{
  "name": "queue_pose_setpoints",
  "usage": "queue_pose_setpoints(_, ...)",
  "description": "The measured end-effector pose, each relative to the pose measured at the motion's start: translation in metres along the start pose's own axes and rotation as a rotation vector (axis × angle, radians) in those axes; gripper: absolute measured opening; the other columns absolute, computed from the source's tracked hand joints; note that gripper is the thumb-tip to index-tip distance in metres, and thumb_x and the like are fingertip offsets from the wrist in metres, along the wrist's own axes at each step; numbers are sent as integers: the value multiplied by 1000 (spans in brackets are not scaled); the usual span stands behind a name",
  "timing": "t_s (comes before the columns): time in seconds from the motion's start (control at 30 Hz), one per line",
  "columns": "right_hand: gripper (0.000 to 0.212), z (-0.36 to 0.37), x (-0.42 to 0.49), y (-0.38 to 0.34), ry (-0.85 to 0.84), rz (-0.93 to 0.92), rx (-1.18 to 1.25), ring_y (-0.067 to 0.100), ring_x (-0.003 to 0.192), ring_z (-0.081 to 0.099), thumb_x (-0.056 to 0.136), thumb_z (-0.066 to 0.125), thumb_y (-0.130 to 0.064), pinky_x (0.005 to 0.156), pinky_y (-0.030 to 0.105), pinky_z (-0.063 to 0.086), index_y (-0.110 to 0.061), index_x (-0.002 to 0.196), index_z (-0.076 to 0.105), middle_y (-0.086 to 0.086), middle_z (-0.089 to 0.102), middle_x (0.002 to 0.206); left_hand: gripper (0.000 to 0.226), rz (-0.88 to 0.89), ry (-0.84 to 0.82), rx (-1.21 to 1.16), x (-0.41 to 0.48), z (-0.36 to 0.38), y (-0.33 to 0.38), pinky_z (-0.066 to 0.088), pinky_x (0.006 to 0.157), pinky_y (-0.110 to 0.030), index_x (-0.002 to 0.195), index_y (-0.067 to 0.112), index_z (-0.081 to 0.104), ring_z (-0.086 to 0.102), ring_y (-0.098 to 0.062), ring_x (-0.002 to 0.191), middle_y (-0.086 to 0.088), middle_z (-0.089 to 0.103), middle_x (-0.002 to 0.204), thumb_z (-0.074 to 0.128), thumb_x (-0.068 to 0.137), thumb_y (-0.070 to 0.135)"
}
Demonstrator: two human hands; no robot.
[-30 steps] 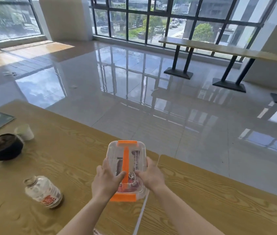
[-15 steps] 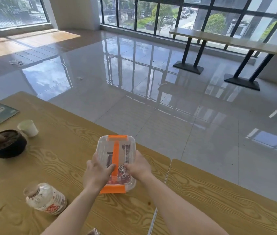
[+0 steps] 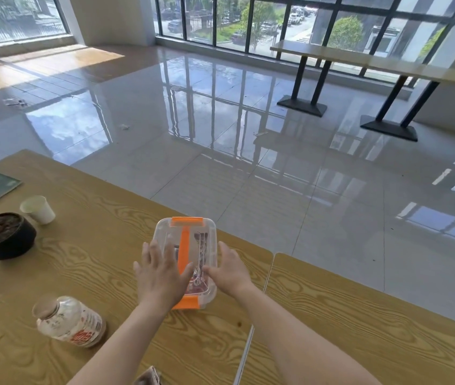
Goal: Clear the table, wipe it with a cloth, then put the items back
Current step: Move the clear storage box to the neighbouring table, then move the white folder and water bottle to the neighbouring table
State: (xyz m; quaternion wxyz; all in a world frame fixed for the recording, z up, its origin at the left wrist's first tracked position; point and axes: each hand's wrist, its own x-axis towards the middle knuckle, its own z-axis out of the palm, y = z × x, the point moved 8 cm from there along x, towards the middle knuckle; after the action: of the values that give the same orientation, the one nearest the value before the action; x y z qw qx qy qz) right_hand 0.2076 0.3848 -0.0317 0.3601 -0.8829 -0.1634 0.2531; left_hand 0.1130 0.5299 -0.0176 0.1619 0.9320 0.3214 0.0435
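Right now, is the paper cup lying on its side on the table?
No, the paper cup stands upright with its open mouth up, on the wooden table just beyond the dark plant pot.

Wood-grain table (image 3: 87, 276), clear plastic box (image 3: 187, 257), glossy tiled floor (image 3: 248, 140).

The table shows a yellow, boldly figured wood-grain surface with a low sheen (solid wood or laminate, it is hard to say). The box is transparent, smooth plastic with opaque orange plastic latches and handle. The bottle (image 3: 70, 322) is clear plastic with a printed label. The cup (image 3: 38, 209) looks like matt white paper. The plant pot (image 3: 2, 237) is matt black. The floor is mirror-glossy.
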Motion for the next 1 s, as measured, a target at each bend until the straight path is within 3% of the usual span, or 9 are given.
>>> queue_pose_setpoints(0.07,74,-13,-11,6,18,-6,-39,23,137,42,91,69,-34,109,39,38,-18,152,32,7,41,151,87,79,13,41,-6,-4,20,24,116,-59,155,24,7,9,-34,151,-13,11,161,45,89,67)
queue_pose_setpoints(0.13,78,-28,-24,12,50,-18,-65,23,143,36,92,67,-37,113,38,35,-17,156,26,7,36,156,86,146,10,54,-15,-6,40,24,116,-57,156,24,8,10,-34,151,-13,11,162,43,90,66)
queue_pose_setpoints(0.5,72,-111,-134,66,302,-49,-248,22,139,42,93,65,-39,111,39,40,-20,153,31,2,44,152,85,433,-31,17,-89,1,141,17,120,-58,157,24,9,1,-32,153,-11,9,165,45,92,64)
queue_pose_setpoints(1.0,66,-216,-296,190,546,166,-313,20,139,41,94,61,-42,110,36,39,-22,152,36,0,46,150,85,765,-118,20,-220,38,291,18,119,-60,158,23,9,2,-33,153,-12,12,165,43,92,64)
